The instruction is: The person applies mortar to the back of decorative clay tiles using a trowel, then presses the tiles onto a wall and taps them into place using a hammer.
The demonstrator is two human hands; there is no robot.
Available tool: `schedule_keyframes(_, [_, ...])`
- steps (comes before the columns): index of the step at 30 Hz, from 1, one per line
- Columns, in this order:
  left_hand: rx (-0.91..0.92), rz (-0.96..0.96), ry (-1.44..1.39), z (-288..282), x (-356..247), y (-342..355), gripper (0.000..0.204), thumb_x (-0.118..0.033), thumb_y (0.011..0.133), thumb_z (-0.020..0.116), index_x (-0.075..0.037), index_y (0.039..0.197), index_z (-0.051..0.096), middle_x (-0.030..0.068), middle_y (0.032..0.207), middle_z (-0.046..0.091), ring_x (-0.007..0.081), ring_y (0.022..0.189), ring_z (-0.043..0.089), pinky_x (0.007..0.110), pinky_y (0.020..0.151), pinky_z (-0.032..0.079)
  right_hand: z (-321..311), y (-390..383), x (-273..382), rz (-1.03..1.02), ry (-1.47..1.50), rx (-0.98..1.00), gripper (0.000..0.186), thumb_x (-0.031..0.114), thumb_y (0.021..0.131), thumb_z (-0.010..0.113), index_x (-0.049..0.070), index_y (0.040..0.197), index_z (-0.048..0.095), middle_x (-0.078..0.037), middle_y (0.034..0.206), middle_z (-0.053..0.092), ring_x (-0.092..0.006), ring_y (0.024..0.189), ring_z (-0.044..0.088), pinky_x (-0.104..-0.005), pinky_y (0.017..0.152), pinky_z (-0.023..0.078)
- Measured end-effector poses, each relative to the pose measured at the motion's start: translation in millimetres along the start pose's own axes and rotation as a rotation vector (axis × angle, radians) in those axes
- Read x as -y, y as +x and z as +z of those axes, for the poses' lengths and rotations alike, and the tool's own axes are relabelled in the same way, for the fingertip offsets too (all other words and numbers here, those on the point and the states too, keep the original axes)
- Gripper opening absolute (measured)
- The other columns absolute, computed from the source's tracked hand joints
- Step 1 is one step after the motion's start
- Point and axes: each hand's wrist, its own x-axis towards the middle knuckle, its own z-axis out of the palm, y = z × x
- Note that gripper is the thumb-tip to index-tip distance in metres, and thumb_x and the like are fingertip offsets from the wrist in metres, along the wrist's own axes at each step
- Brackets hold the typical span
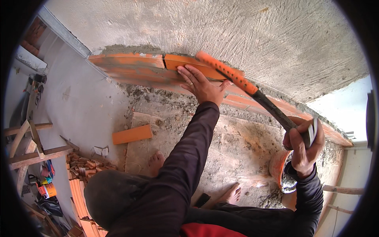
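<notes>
My left hand [203,85] rests with spread fingers on an orange brick [173,61] in the top course of a low brick wall [136,71]. Its thumb lies farther right along the same brick. In my closed right hand [303,148] is a hammer [272,106], gripped at its metal head. The hammer's black shaft and orange, dotted handle slant up and left over the brick. The handle's end looks slightly blurred by motion, and whether it touches the brick I cannot tell. A thin string [286,94] runs along the top of the course.
Behind the bricks rises a rough grey plastered wall [221,27]. A loose orange brick [132,134] lies on the floor at left. An orange bucket [278,168] with mortar stands below my right hand. Stacked bricks [79,197] and wooden pieces [39,156] occupy the lower left.
</notes>
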Motion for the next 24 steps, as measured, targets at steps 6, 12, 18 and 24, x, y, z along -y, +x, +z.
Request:
schedule_keyframes(6, [0.001,-0.017,-0.017,0.4,0.3,0.2,0.146,-0.035,0.058,0.091,-0.002,0.148,-0.019,0.0238,0.156,-0.017,0.0386,0.147,-0.009,0.067,0.11,0.006,15.0,4.1,0.2,-0.049,0.076,-0.052,0.014,-0.003,0.084,0.061,-0.005,0.093,0.05,-0.018,0.088,0.067,-0.0134,0.057,0.06,-0.0252,0.052,0.048])
schedule_keyframes(12, [-0.047,0.033,0.012,5.9,4.1,0.9,0.15,-0.048,0.055,0.089,0.002,0.148,-0.017,0.0287,0.155,-0.013,0.041,0.146,-0.009,0.071,0.108,0.007,25.3,5.1,-3.6,-0.039,0.175,-0.036,0.015,-0.002,0.084,0.063,-0.002,0.093,0.051,-0.013,0.081,0.066,-0.0133,0.057,0.06,-0.0258,0.051,0.047])
schedule_keyframes(18, [-0.077,0.036,-0.021,6.2,1.4,0.5,0.145,-0.042,0.055,0.09,0.001,0.15,-0.011,0.0298,0.155,-0.01,0.0424,0.146,-0.006,0.072,0.106,0.012,28.9,6.8,-5.4,-0.167,0.096,-0.059,0.02,-0.002,0.083,0.062,-0.006,0.101,0.055,-0.01,0.075,0.063,-0.013,0.057,0.059,-0.0253,0.052,0.046])
schedule_keyframes(24, [-0.059,0.03,-0.019,3.0,-0.1,1.7,0.146,-0.042,0.055,0.09,0.002,0.149,-0.012,0.0304,0.155,-0.011,0.0425,0.146,-0.006,0.072,0.106,0.012,17.7,10.2,0.3,-0.099,-0.109,0.052,0.02,-0.002,0.083,0.061,-0.004,0.102,0.055,-0.008,0.073,0.062,-0.0124,0.056,0.058,-0.0259,0.054,0.047])
